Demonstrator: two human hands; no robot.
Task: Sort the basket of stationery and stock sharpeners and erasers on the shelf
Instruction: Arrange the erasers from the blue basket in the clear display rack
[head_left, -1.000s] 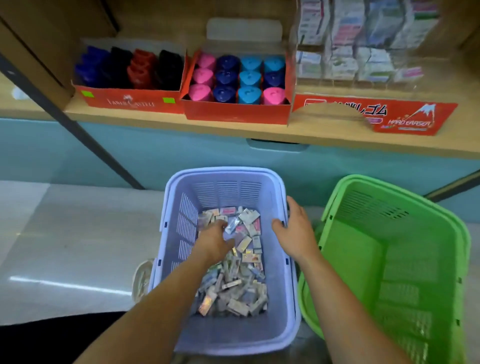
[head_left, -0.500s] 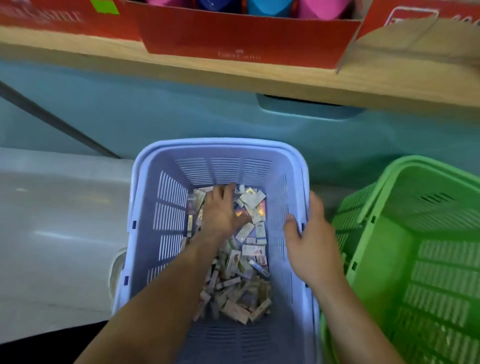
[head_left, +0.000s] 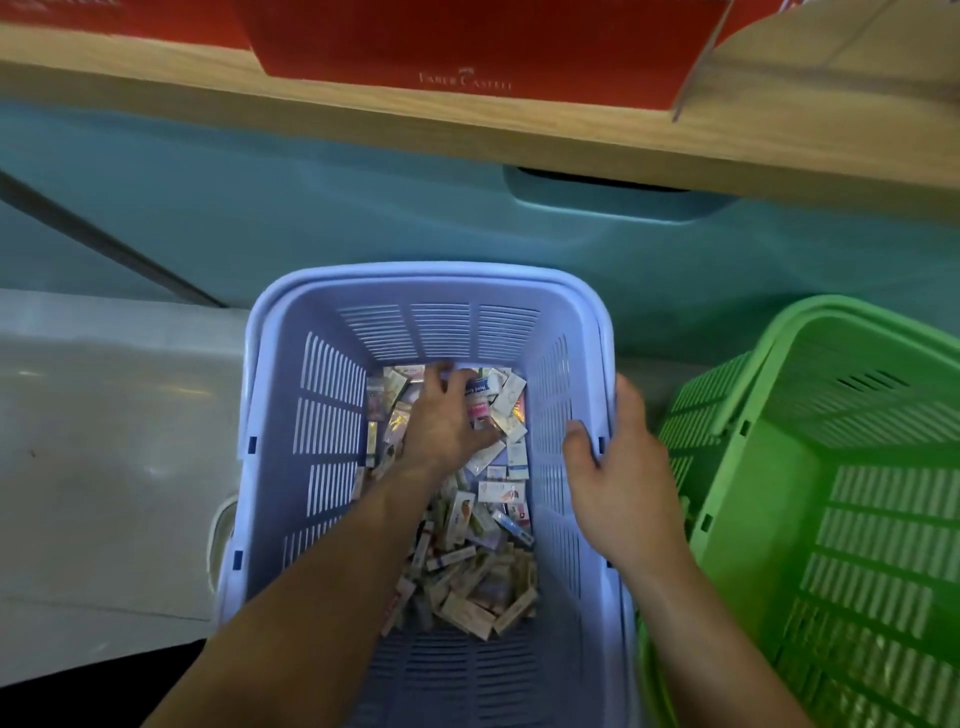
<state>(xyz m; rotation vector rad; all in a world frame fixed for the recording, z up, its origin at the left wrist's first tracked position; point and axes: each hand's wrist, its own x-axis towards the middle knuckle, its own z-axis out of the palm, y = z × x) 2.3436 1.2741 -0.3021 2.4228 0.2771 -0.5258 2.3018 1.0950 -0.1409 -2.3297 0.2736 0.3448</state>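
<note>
Blue basket of stationery stands on the pale floor below the wooden shelf, one of two baskets; the green basket sits just beside its right wall. Small packets, too many to count, lie piled along the middle and far end of its bottom, while the near strip of slotted bottom shows bare.

The left hand reaches into the far end, fingers bent down among the packets; whether it holds any I cannot tell. The right hand grips the blue basket's right rim, thumb inside and fingers outside.

One red carton on the shelf reads "Faber-Castell". Print on the packets is too small to read.
</note>
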